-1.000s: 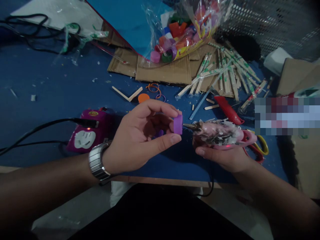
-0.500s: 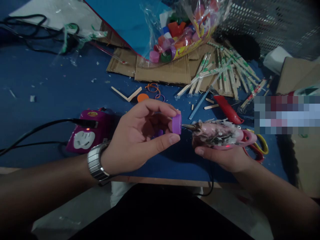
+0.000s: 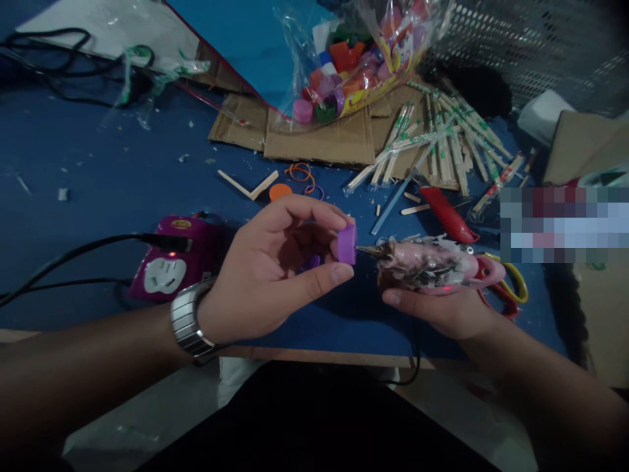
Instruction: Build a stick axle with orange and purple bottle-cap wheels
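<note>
Between the thumb and fingers of my left hand (image 3: 275, 269) is a purple bottle cap (image 3: 346, 244), held on edge. My right hand (image 3: 442, 311) is wrapped round a pink glue gun (image 3: 427, 262) crusted with dried glue, a small red light glowing on its side. The metal nozzle (image 3: 371, 250) points left and meets, or nearly meets, the face of the cap. Another purple piece (image 3: 310, 263) lies on the table, partly hidden behind my left fingers. Most of my right fingers are hidden under the glue gun.
A purple power outlet box (image 3: 171, 259) with a plugged-in cord stands left. Behind lie an orange cap (image 3: 280, 192), a bent wooden stick (image 3: 251, 195), wrapped chopsticks (image 3: 447, 144) and a plastic bag of caps (image 3: 354, 78) on cardboard. A red-handled cutter (image 3: 448, 213) and scissors (image 3: 515, 282) lie right.
Both hands, the cap and the glue gun stay almost exactly where they were. Only a very slight shift of the whole view shows.
</note>
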`<control>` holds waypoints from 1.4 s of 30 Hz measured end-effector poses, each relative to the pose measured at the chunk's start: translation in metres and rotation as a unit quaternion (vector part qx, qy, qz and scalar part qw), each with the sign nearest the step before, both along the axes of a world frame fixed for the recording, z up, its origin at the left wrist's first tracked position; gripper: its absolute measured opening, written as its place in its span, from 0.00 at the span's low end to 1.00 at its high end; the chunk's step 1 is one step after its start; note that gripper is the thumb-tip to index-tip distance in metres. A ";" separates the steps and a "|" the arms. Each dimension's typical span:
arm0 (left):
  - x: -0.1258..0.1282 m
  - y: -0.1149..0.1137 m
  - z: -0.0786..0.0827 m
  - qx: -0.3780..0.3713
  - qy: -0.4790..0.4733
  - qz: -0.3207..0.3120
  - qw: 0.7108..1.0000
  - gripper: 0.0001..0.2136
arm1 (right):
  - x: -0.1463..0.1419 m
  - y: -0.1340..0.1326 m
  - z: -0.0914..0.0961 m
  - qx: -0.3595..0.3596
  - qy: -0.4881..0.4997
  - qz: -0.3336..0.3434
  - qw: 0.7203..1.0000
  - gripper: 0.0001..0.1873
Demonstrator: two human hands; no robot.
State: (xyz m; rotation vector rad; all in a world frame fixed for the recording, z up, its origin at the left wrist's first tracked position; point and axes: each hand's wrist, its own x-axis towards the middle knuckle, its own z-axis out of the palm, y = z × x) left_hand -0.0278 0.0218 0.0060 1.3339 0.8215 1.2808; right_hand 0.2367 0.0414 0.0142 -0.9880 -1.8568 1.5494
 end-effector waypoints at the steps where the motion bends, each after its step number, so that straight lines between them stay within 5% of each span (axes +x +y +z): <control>1: 0.000 0.000 0.000 -0.002 -0.001 -0.001 1.000 0.17 | 0.000 0.000 0.000 0.000 0.002 0.002 1.000 0.04; 24: 0.000 -0.001 0.000 -0.005 -0.008 0.000 1.000 0.18 | 0.001 0.001 -0.001 0.030 0.012 0.014 0.999 0.11; 42: 0.000 0.000 0.002 -0.003 -0.007 0.002 1.000 0.17 | 0.000 0.000 0.002 0.035 -0.014 0.024 0.999 0.05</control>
